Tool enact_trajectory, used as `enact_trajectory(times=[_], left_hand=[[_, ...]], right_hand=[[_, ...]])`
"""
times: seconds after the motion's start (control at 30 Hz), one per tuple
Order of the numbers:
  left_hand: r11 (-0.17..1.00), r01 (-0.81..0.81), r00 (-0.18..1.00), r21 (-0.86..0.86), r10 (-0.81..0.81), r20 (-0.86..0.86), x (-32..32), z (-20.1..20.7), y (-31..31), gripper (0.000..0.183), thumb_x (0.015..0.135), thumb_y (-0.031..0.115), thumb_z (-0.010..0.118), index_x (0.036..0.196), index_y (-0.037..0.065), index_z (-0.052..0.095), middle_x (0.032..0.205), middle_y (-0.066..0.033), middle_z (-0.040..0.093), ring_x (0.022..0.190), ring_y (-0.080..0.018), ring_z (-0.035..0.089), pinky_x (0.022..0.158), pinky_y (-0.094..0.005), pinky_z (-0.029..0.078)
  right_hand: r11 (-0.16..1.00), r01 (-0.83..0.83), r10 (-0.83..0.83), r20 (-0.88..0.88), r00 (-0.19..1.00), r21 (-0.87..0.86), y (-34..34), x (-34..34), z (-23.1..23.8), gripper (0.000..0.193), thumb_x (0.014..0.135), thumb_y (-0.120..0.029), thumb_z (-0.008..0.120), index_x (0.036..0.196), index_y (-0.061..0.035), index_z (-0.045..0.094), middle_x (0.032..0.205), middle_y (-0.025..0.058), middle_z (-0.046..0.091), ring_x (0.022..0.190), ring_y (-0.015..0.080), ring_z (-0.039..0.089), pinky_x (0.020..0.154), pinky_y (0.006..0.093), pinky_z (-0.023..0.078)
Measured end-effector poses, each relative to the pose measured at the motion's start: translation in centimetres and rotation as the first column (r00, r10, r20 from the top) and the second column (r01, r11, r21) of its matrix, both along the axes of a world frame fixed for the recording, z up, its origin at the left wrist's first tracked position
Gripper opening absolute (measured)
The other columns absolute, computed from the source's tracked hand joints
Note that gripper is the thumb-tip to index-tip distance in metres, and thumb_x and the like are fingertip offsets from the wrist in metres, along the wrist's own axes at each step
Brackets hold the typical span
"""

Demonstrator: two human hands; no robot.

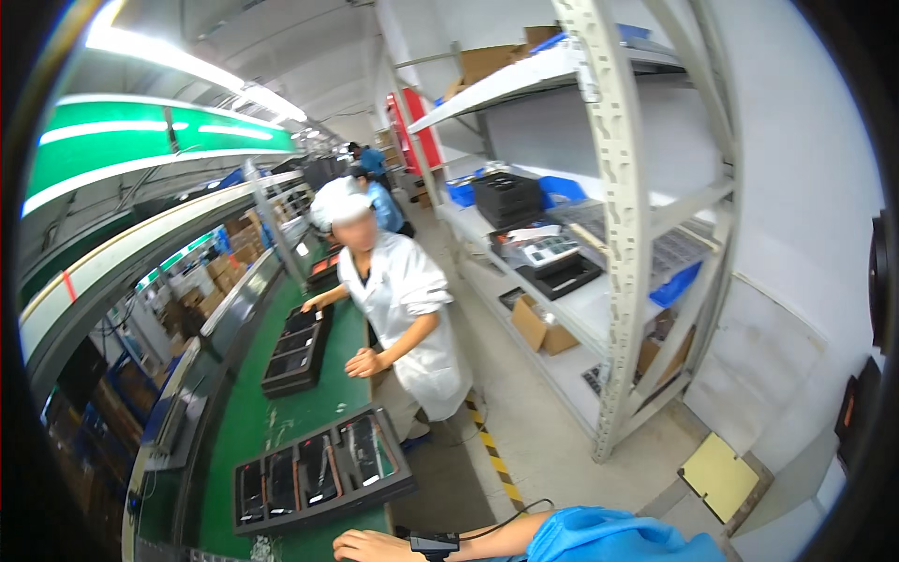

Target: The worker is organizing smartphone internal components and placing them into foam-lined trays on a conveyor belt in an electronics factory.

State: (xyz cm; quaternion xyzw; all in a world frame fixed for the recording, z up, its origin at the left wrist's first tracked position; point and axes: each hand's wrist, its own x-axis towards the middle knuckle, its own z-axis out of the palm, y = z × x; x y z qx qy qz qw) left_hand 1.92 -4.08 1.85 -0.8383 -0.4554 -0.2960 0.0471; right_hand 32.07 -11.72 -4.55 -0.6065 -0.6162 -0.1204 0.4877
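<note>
My right hand (pixel 370 545) lies at the lower edge of the view, on the near edge of a green conveyor belt (pixel 243 421), fingers spread loosely with nothing seen in them. A black band (pixel 433 543) with a cable sits on the wrist, and a blue sleeve (pixel 609 539) follows behind it. Just beyond the hand lies a long black tray (pixel 318 473) with several compartments holding dark flat devices. My left hand is out of view.
A co-worker in a white coat and cap (pixel 407 309) leans on the belt beside stacked black trays (pixel 298 351). A grey metal rack (pixel 618 234) with bins and cardboard boxes (pixel 543 328) lines the right wall. Yellow-black floor tape (pixel 492 450) edges the aisle. More people stand farther back.
</note>
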Motion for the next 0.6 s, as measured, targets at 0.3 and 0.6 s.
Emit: enact_trajectory(times=[0.3,0.6], left_hand=[[0.993,-0.1,0.982,-0.056,0.089,-0.166,-1.2,-0.9,0.5,0.056,0.095,0.051,0.062,0.138,0.014,0.056,0.149,-0.0159,0.048,0.134,-0.0389,0.045,0.108,-0.0551,0.041],[0.904,0.417,0.896,-0.092,-0.426,-0.128,3.1,1.6,-7.6,0.055,0.095,0.031,0.068,0.14,0.003,0.052,0.155,-0.0267,0.038,0.139,-0.0454,0.039,0.114,-0.0574,0.031]], right_hand=[[0.958,0.139,-0.137,-0.023,0.99,0.251,1.5,-1.1,-7.7,0.014,0.092,-0.024,0.064,0.098,-0.014,0.072,0.11,0.0028,0.07,0.103,0.0238,0.062,0.093,0.0426,0.04],[0.983,0.119,-0.122,0.014,0.992,0.138,0.0,-0.4,-6.2,0.016,0.094,-0.022,0.06,0.099,-0.0122,0.072,0.112,0.0036,0.07,0.103,0.0236,0.062,0.094,0.0424,0.04]])
